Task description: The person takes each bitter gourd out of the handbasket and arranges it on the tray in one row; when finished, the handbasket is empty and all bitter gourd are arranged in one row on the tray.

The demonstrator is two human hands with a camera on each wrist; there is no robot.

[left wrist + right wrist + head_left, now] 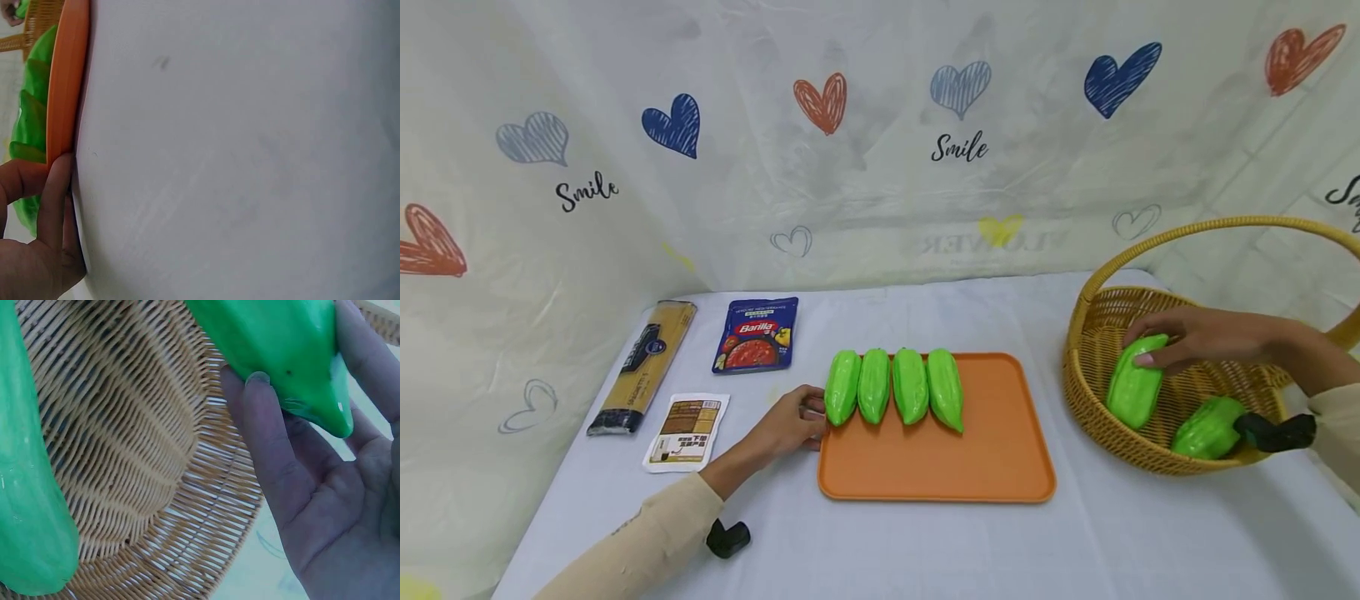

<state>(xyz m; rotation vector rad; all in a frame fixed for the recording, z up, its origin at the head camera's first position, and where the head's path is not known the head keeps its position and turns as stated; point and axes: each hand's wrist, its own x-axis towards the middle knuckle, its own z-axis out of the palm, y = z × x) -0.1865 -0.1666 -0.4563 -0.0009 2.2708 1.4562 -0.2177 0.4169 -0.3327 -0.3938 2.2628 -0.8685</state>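
Note:
Several ridged green gourds [910,387] lie side by side along the back of an orange tray [936,467]. My left hand [793,419] is at the tray's left edge, fingers bent. In the left wrist view its fingertips hold the tray's outer wall [65,81] and rim, close to the leftmost gourd [842,387]. Over the wicker basket [1093,404] at right, my right hand [1195,335] grips another green gourd [1135,392] between thumb and fingers. That gourd's pointed tip shows in the right wrist view. One more gourd [1206,429] lies in the basket.
Left of the tray lie a spaghetti pack [643,367], a blue Barilla sauce pouch [756,335] and a white-and-brown packet [687,433]. The basket's tall handle [1210,223] arches above the right hand. A patterned curtain [880,192] stands behind the white table.

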